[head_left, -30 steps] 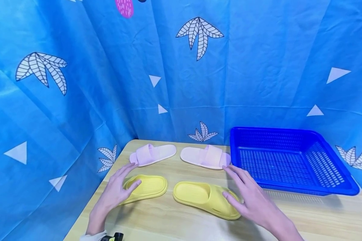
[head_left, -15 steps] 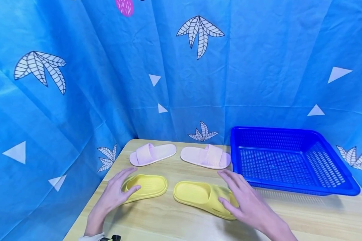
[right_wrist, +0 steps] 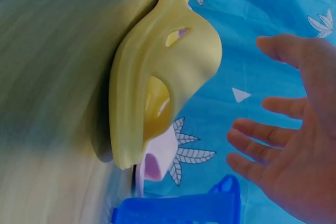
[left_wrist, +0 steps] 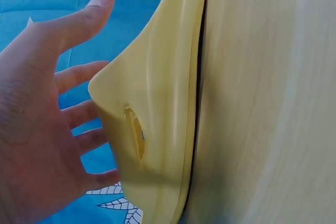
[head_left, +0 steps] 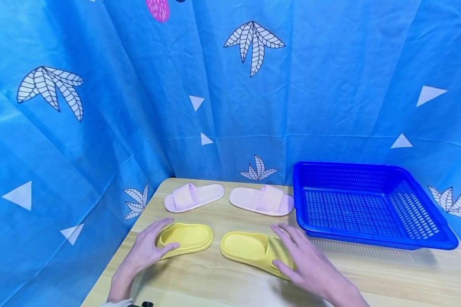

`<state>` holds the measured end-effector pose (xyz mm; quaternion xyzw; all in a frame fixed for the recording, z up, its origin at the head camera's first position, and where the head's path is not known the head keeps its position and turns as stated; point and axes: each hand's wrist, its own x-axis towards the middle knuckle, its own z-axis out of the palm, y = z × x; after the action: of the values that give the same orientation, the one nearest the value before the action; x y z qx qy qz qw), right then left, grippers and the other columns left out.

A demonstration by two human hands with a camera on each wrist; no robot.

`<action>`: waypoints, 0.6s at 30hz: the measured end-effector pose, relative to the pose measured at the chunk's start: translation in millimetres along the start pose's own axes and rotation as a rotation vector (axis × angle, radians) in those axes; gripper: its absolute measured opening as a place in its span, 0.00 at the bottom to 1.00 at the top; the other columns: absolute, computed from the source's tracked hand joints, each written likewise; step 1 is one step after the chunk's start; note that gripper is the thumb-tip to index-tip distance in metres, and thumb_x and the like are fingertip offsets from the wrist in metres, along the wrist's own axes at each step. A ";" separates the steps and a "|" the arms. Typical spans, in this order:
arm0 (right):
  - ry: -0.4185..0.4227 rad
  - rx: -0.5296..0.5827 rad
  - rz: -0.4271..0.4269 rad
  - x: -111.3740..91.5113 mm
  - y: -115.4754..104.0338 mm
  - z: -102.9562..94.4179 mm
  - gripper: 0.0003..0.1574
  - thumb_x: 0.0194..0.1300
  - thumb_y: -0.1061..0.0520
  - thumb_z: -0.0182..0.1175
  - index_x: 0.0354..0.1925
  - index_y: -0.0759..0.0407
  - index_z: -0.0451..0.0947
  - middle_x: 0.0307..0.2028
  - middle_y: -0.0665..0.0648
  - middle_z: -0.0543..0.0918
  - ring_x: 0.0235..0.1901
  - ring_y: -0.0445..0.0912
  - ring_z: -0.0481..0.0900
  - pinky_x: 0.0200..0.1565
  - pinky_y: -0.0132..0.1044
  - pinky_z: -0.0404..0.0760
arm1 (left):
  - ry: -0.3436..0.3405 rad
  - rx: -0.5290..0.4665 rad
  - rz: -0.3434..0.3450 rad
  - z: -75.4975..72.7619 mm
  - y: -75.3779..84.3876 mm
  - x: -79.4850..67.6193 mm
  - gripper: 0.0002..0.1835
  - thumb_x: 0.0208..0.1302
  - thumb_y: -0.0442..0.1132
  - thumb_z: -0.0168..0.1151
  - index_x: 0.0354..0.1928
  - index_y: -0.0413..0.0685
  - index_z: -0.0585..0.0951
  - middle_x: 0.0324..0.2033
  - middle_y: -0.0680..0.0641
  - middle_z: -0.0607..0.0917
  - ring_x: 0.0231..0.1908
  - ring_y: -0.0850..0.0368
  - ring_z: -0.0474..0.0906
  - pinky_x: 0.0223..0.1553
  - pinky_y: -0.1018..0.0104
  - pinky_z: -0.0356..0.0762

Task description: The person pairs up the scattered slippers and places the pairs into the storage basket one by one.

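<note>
I have two yellow slippers on the bench, both sole down: the left yellow slipper with its toe end out to the left, the right yellow slipper with its toe end out to the right, heels facing each other across a gap. From the right wrist I can make out slots cut through the upper of the right one; the left wrist view gives me a slot in the left one too.

My left hand is beside the left slipper's toe end, fingers spread, thumb apart, gripping nothing. Its fingers pass behind the upper from the left wrist, so I can't tell whether they touch it. My right hand is also loose and holds nothing; the right wrist shows a clear gap between it and its slipper.

Farther back I see a left pink slipper and a right pink slipper, also heel to heel, straps on the outer ends. Just beside the right pink one sits a blue basket, with mesh sides and floor. A blue curtain with white leaves and triangles hangs behind the bench and along its left.
</note>
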<state>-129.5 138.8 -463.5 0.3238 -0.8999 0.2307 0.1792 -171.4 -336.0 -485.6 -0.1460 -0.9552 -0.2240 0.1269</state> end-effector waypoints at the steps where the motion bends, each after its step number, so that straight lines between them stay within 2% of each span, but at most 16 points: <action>1: -0.005 -0.004 0.000 0.1 -0.2 1.2 0.50 0.65 0.41 0.69 0.77 0.56 0.62 0.70 0.60 0.70 0.68 0.55 0.70 0.61 0.58 0.75 | -0.001 0.003 -0.002 0.6 -0.7 -0.4 0.42 0.55 0.55 0.79 0.70 0.47 0.75 0.66 0.40 0.78 0.65 0.34 0.72 0.61 0.30 0.66; 12: -0.044 -0.016 0.001 0.0 -0.3 16.9 0.53 0.62 0.42 0.72 0.77 0.54 0.62 0.69 0.62 0.72 0.66 0.57 0.72 0.60 0.62 0.74 | -0.021 0.045 -0.017 3.9 -7.5 -4.4 0.47 0.51 0.61 0.79 0.69 0.47 0.75 0.66 0.39 0.78 0.64 0.32 0.72 0.58 0.26 0.65; 18: -0.100 0.004 0.039 -0.9 1.3 24.7 0.54 0.60 0.41 0.73 0.76 0.56 0.63 0.67 0.63 0.72 0.66 0.59 0.71 0.61 0.63 0.73 | -0.058 0.044 -0.049 6.1 -11.0 -4.4 0.49 0.49 0.62 0.80 0.70 0.47 0.75 0.66 0.39 0.77 0.65 0.33 0.71 0.59 0.26 0.63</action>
<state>-134.0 127.0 -484.8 0.3175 -0.9134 0.2196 0.1290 -172.1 -343.6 -496.6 -0.1262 -0.9664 -0.2019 0.0968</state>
